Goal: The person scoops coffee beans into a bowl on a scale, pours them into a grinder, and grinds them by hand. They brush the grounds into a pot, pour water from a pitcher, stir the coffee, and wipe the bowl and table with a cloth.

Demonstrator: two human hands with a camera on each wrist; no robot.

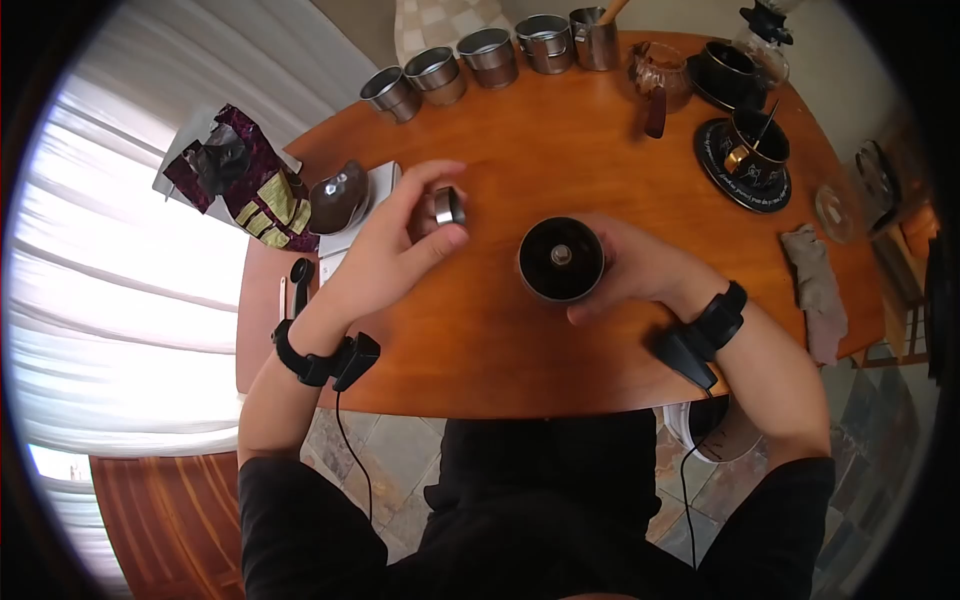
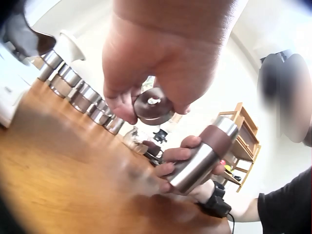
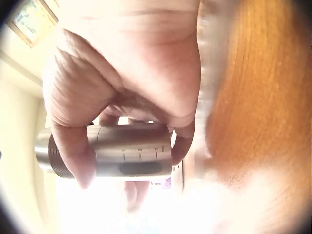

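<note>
A steel cylinder with a dark interior and a small metal nut at its centre is gripped by the right hand. In the left wrist view the cylinder shows a brown band; the right wrist view shows number marks on its steel side. To its left, the left hand holds a small round metal cap between thumb and fingers. From the left wrist camera the cap looks like a dark disc with a hole in its middle. Cap and cylinder are apart.
Several steel cups line the table's back edge. At left are a purple bag, a dark scoop-shaped dish and a white scale. A glass pot, black cups on saucers and a grey cloth lie at right.
</note>
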